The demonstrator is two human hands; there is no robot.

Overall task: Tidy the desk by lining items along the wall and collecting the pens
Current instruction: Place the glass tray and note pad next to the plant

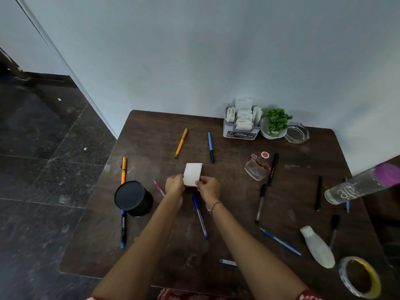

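Note:
A small white box [193,173] stands near the middle of the dark wooden desk [151,245]. My left hand [174,184] grips its lower left side and my right hand [208,188] pinches its lower right edge. Several pens lie scattered: an orange pen [181,143], a blue pen [210,147], an orange pen [123,169] at the left edge, a pink pen [158,187], a blue-capped pen [200,216] under my right wrist, and black pens [272,168] to the right.
A black round container [132,198] stands at the left. Against the wall are a tissue holder [242,123], a small plant in a white bowl [274,125] and a glass ashtray [296,132]. A glass perfume bottle [257,166], clear water bottle [359,185], white bottle [318,246] and tape roll [360,277] lie right.

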